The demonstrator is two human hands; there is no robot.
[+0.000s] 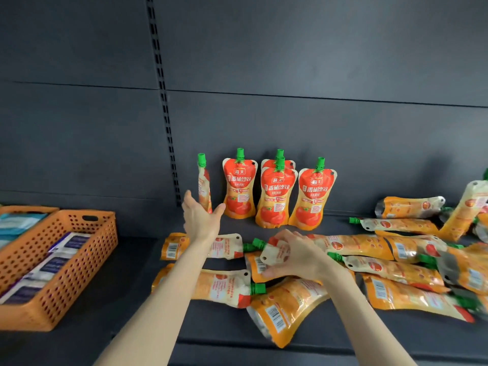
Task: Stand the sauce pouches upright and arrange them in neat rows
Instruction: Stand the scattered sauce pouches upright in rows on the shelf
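Five standing pouches (272,196) are lining the shelf (126,273) at 12 o'clock. The left hand (200,220) is hovering beside them, fingers spread, and the right hand (298,257) is gripping a flat pouch (274,253). Many lying pouches (401,270) are waiting toward 3 o'clock.

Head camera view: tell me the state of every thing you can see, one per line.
Left hand, open, fingers spread by the edge-on pouch.
Edge-on pouch, upright, turned sideways.
Front-facing pouches, four upright, one behind another.
Right hand, gripping the held pouch.
Held pouch, not yet upright.
Loose pouches, lying flat, scattered.
Orange basket, holding packets.
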